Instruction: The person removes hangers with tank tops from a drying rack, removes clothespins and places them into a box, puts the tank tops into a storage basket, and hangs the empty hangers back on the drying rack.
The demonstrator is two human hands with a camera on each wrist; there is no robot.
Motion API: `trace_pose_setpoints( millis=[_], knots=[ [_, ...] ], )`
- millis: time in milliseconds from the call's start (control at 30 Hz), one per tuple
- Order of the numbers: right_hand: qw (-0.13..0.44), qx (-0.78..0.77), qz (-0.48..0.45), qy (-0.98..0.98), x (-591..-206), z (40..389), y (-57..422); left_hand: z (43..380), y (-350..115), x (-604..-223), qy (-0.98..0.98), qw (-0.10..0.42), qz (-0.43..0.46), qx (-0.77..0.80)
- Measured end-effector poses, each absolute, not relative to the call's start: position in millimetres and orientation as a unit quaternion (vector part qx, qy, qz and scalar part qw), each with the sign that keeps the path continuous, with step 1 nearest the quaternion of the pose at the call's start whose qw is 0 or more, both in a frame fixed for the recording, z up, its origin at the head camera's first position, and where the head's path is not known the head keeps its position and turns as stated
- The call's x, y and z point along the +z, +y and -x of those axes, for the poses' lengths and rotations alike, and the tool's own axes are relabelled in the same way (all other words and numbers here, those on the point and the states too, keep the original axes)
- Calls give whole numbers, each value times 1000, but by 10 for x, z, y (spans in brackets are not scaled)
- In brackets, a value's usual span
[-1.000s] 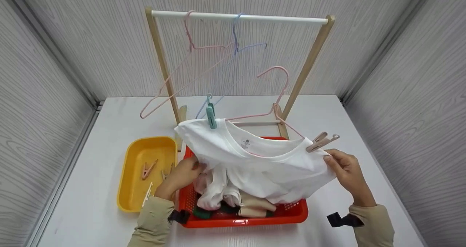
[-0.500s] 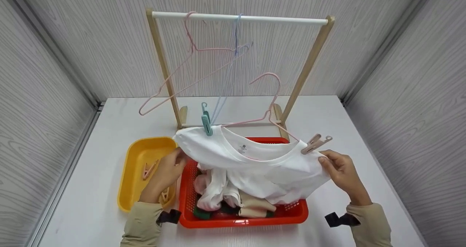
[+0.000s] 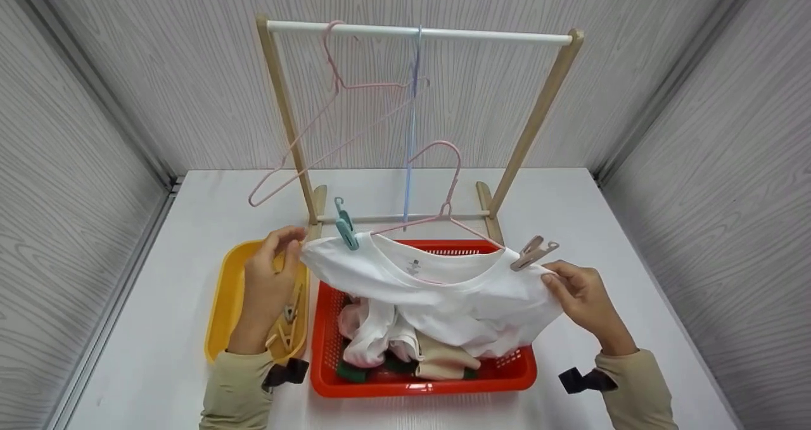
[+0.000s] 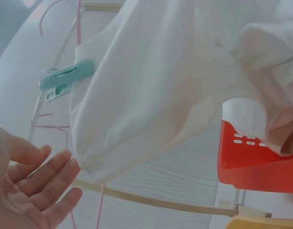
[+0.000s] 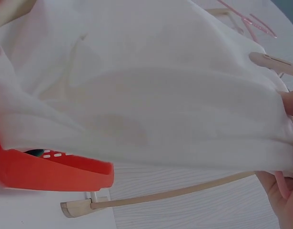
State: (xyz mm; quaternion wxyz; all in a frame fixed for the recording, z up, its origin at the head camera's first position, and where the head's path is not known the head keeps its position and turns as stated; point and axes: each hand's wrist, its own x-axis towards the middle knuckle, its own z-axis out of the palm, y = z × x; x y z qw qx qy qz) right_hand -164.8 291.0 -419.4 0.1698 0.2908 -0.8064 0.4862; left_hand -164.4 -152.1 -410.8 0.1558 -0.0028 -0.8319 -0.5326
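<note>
A white T-shirt (image 3: 437,303) hangs on a pink hanger (image 3: 453,183) above the red basket. A green clothespin (image 3: 346,226) clips its left shoulder, and a beige clothespin (image 3: 532,252) clips the right one. My right hand (image 3: 586,300) pinches the shirt's right sleeve between thumb and fingers; a pink hanger end (image 5: 282,183) shows by that hand in the right wrist view. Beside the left sleeve tip is my left hand (image 3: 269,284), its fingers loosely bent and holding nothing. In the left wrist view its fingertips (image 4: 72,167) lie close to the cloth; whether they touch cannot be told.
The red basket (image 3: 424,389) holds crumpled white, pink and beige clothes. Left of it, a yellow tray (image 3: 218,309) contains loose clothespins, partly behind my left arm. At the back stands a wooden rack (image 3: 538,113) with a white bar, carrying a pink hanger (image 3: 301,132) and a blue hanger (image 3: 410,145).
My left hand has moved up and left from under the shirt to its sleeve tip and loosened. The shirt and hanger have lowered and shifted left with my right hand. The blue hanger has turned edge-on.
</note>
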Motion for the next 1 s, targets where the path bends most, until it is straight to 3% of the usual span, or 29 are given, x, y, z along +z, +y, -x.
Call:
trace_pose_setpoints(
  millis=[233,400,533,1000],
  knots=[
    [179,474,-309,-805,-4193,1644,2868,1643,-1419,-3984,-824,175,55,-536],
    [185,467,-322,-803,-4219,1623,2828,1696,-1368,-4012,-827,150,96,-534],
    [180,472,-327,-799,-4236,1617,2803,1703,-1348,-4027,-827,125,102,-538],
    [184,452,-342,-803,-4258,1651,2838,1696,-1310,-3995,-796,118,96,-586]
  ],
)
